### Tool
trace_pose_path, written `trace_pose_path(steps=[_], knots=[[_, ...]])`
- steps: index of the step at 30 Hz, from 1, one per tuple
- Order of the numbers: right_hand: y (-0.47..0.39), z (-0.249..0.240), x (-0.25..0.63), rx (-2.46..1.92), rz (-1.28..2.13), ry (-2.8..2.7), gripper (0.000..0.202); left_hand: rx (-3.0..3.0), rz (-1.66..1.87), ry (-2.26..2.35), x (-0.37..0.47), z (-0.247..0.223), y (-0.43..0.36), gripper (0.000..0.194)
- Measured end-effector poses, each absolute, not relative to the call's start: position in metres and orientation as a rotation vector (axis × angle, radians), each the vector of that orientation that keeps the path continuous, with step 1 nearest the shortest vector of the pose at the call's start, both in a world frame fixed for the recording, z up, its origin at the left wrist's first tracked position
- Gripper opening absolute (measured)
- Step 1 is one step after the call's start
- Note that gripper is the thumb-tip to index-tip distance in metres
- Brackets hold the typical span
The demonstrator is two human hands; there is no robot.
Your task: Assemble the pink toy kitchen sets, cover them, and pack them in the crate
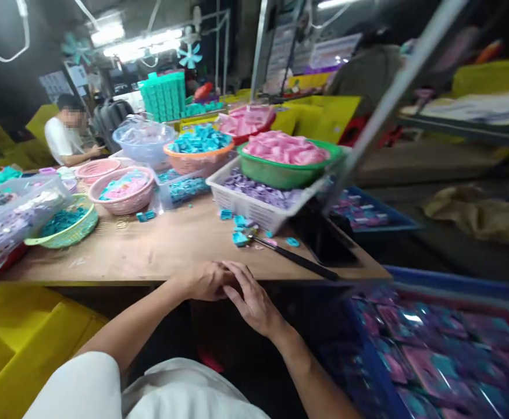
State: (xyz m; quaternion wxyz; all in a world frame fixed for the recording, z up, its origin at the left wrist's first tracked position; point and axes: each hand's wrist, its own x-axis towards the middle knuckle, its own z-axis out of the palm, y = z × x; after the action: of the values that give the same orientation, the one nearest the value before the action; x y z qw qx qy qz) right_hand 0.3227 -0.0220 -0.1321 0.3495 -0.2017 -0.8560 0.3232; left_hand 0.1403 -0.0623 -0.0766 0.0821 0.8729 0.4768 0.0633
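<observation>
At the table's front edge, my left hand (pixel 208 282) has its fingers curled in, and nothing shows in it. My right hand (pixel 252 299) lies against it, fingers stretched out and holding nothing; its fingertips touch the left hand and partly cover its fingers. Just beyond my right hand, a thin tool with a black handle (pixel 300 259) and a metal tip lies on the wooden table (pixel 171 250). Small turquoise plastic parts (pixel 240 238) are scattered around its tip. A dark phone (pixel 324 238) rests near the right corner.
A white basket (pixel 265 215) of purple pieces supports a green basin (pixel 289 171) of pink pieces. Other baskets, including a pink one (pixel 123 201), line the back and left. A blue crate (pixel 389 372) stands lower right. A metal pole (pixel 385 122) slants upward. Another person (pixel 64 137) sits far left.
</observation>
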Motion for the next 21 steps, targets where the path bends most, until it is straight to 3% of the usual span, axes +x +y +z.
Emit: trace_pose_path(steps=[4,8,13,21], knots=[[-0.022,-0.108,0.199,-0.348,0.720,-2.465,0.051,2.311,0.544,1.925,0.036,-0.082,-0.111,0.044],[-0.015,-0.143,0.128,-0.395,0.546,-2.755,0.053,1.918,0.555,2.382,-0.002,-0.121,-0.135,0.056],[-0.003,-0.194,0.144,-0.533,0.409,-2.819,0.056,1.965,0.449,2.379,0.013,-0.141,-0.134,0.053],[0.004,-0.200,0.169,-0.502,0.302,-2.809,0.060,2.011,0.522,2.316,0.025,-0.140,-0.135,0.046]])
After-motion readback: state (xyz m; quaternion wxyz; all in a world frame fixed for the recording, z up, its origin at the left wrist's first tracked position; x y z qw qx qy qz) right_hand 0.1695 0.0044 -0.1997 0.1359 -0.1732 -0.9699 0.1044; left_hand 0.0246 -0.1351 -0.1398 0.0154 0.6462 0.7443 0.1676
